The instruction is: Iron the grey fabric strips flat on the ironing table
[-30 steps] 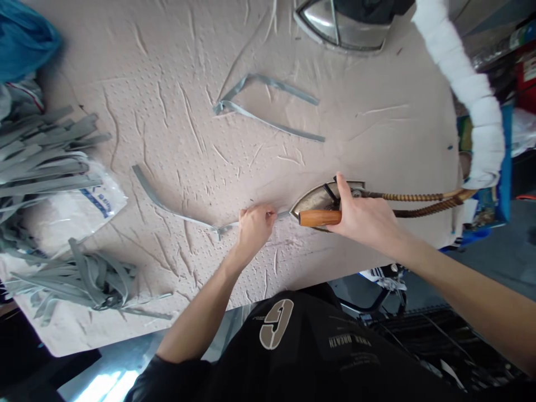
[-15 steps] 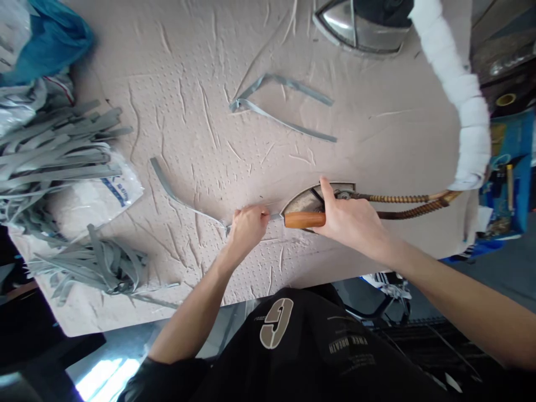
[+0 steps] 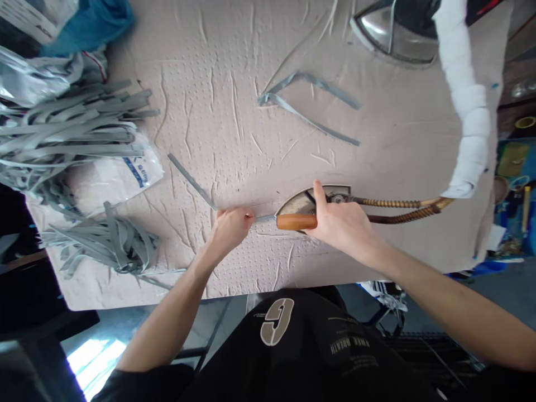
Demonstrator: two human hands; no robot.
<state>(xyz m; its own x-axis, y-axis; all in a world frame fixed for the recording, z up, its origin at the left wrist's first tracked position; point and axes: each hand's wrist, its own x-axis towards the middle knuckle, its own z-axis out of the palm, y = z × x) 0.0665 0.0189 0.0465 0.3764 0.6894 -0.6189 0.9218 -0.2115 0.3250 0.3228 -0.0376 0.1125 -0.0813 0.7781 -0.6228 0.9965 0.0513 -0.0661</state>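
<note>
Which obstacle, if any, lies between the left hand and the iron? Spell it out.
Nothing visible blocks the gap. Only the grey strip, pinched by the left hand, spans it to the tip of the iron, whose orange-brown handle the right hand grips.

A garment-pressing workshop around me, cloth-covered ironing table [image 3: 402, 134] across the frame, my steam iron [image 3: 295, 204] at centre with its white-wrapped hose [image 3: 464, 92], a second iron [image 3: 409, 42] upper right, grey fabric strips [image 3: 71, 125] piled at left
</note>
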